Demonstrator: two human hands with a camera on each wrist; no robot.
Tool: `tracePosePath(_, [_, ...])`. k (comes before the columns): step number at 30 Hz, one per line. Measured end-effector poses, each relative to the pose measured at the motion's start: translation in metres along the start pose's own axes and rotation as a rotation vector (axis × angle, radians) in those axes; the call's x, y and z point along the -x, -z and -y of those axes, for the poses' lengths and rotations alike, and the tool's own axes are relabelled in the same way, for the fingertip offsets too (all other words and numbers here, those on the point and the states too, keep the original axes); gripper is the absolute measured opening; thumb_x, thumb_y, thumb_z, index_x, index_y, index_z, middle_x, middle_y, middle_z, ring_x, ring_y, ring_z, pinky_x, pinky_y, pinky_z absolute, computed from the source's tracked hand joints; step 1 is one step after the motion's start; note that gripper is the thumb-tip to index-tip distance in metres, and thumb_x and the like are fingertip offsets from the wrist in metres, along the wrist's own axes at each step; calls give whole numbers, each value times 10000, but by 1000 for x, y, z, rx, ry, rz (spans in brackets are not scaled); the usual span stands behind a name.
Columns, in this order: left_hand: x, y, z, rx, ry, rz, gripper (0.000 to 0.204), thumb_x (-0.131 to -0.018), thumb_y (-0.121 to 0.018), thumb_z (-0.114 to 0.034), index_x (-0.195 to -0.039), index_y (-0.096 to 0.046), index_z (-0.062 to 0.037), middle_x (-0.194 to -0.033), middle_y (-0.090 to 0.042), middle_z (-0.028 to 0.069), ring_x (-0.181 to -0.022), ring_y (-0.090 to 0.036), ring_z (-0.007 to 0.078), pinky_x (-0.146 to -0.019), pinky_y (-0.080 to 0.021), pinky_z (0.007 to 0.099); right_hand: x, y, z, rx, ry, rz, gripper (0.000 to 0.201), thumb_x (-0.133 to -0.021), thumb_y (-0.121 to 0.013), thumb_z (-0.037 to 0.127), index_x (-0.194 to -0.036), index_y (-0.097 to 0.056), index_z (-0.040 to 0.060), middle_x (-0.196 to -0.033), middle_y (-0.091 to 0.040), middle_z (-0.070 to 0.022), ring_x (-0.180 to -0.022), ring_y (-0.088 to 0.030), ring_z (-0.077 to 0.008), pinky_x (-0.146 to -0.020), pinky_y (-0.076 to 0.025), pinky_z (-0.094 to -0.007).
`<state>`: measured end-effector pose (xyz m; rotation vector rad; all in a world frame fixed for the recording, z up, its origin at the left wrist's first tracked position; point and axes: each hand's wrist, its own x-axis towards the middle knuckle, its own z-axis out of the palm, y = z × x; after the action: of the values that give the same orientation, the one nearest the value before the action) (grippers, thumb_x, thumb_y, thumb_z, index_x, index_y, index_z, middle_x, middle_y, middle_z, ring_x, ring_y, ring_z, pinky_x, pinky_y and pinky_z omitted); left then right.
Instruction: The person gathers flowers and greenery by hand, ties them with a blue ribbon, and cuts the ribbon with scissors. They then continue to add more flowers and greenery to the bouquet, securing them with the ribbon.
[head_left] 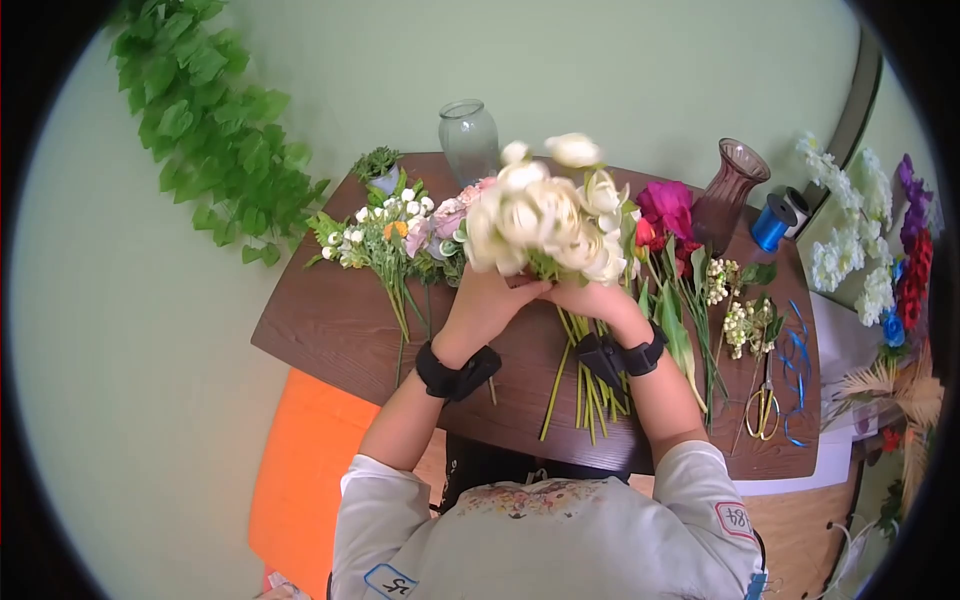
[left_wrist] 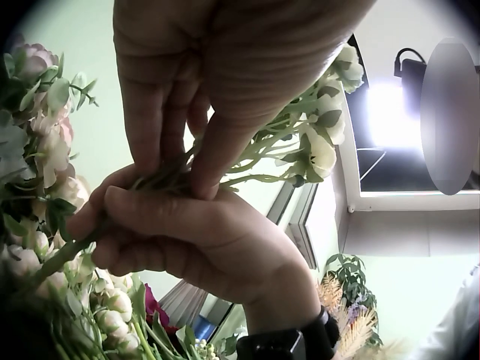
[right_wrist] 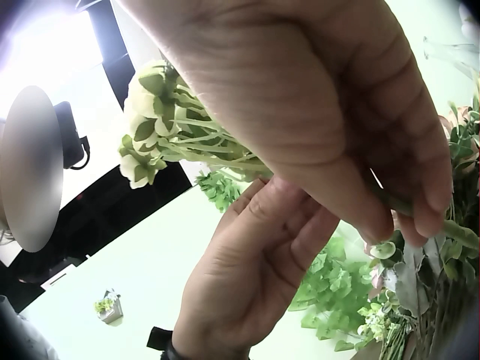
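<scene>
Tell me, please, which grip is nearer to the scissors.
Right. In the head view, the right grip is up and left of the scissors; the left grip is farther left, beyond the right one.

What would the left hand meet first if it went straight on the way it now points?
Beyond the flower stems that the left hand pinches, most likely the right hand; whether the two hands touch is hard to tell.
</scene>
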<state>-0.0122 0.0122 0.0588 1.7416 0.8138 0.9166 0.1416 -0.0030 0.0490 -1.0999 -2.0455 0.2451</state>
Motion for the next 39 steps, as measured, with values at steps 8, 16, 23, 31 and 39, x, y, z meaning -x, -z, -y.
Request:
tracePosePath(8, [2,107,24,-506,-107,-513,49,-703,-585,-21,-734,-564,11,-630,-558,22,-586,-504,76,-555,-425,216,-12,12,13,-238,-403,-9,253,-725,-588,168,-607,-538,-50,-458,-527,-95,-381,-522,-150,-402,-409,-268])
tracePosePath(16, [-6,170,113,-835,762,-153,280,-703,-652,-224,-680,-554,38,-582,-564,94,-442,-544,155,-404,-445,268,-14,15,25,-187,-454,-70,204,-731,-592,139,-691,-530,-51,-432,-493,-75,-358,-501,-129,-379,-388,-260])
tracePosePath(23, [-10,163,129,-672,734,-248,266,-692,-667,-136,-650,-538,93,-566,-571,139,-426,-568,202,-412,-466,275,-12,17,12,-55,-448,-84,251,-726,-603,179,-677,-532,-57,-443,-505,-86,-349,-495,-138,-380,-387,-271])
tracePosePath(31, [-4,160,104,-749,574,-411,219,-678,-660,-77,-616,-527,86,-551,-565,163,-452,-583,220,-441,-466,286,-17,20,19,-141,-527,-26,224,-747,-569,153,-756,-498,-58,-480,-526,-93,-369,-504,-189,-399,-399,-304])
tracePosePath(39, [-11,147,42,-839,-71,-782,241,-713,-640,-128,-663,-465,30,-544,-553,97,-449,-561,145,-421,-419,251,-10,7,-8,-95,-385,16,180,-805,-475,56,-927,-368,-23,-702,-573,-112,-560,-560,-159,-514,-430,-264])
